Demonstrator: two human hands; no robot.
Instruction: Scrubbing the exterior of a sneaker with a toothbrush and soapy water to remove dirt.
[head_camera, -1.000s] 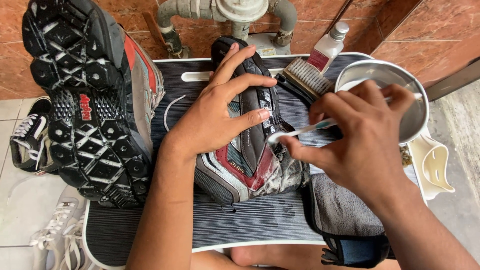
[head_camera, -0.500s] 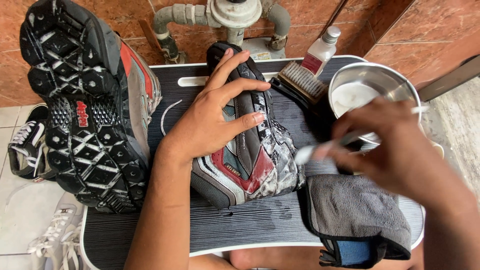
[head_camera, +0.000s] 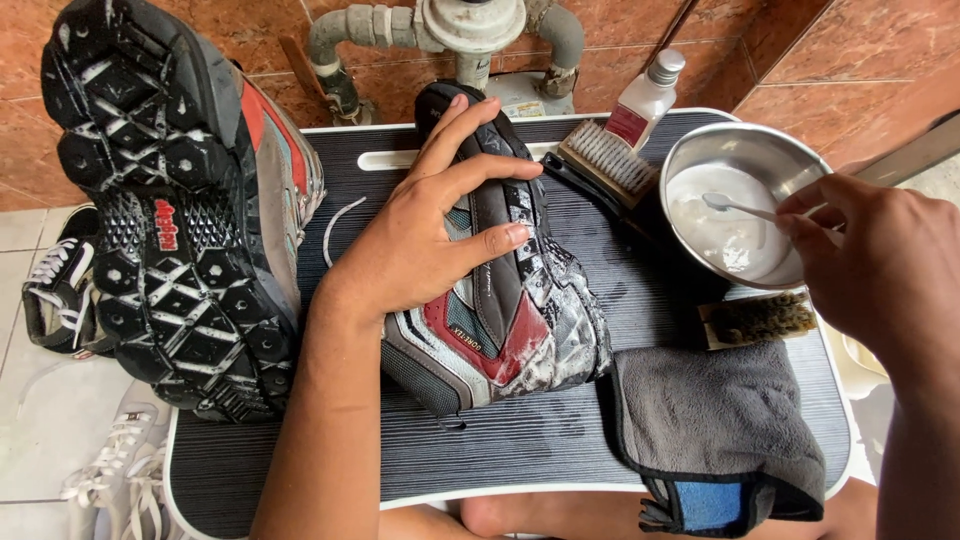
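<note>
— What has changed over the last half second?

— The right hand (head_camera: 880, 265) has swung away from the soapy hiking shoe (head_camera: 500, 270) to the steel bowl (head_camera: 745, 160), where the head of its small brush (head_camera: 735, 207) now dips into the white cleaning liquid.

— How is that hand set?

— Fingers pinched together on the brush handle.

— And the left hand (head_camera: 425, 235)?

— Spread flat, pressing the shoe on its side at the middle of the ribbed tabletop (head_camera: 480, 440).

— What surrounds them?

— A second shoe (head_camera: 170, 200) stands sole-out at left, a grey cloth (head_camera: 715, 420) lies right of the shoe, and a scrubbing brush (head_camera: 605, 160) and bottle (head_camera: 645, 100) sit behind.
</note>
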